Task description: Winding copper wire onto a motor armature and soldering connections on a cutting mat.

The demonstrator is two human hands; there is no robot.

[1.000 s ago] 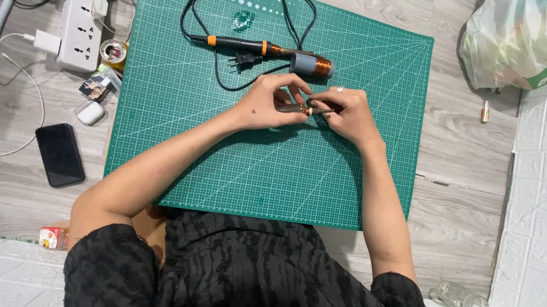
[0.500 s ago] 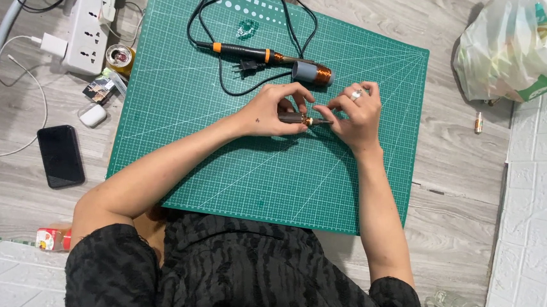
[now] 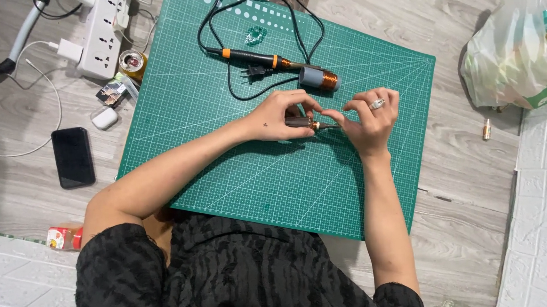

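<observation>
Both hands meet mid-mat, a coil just behind them; a phone lies off its left edge, a bag beyond its right.

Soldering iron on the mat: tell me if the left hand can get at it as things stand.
Probably yes: the soldering iron lies uncovered just beyond the left hand, but that hand grips a small tool it must release first.

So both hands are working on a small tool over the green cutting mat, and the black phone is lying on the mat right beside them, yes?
Not quite. The head view shows the left hand and right hand holding a small tool over the green cutting mat, but the black phone lies off the mat, on the grey wooden floor to the left of it.
</observation>
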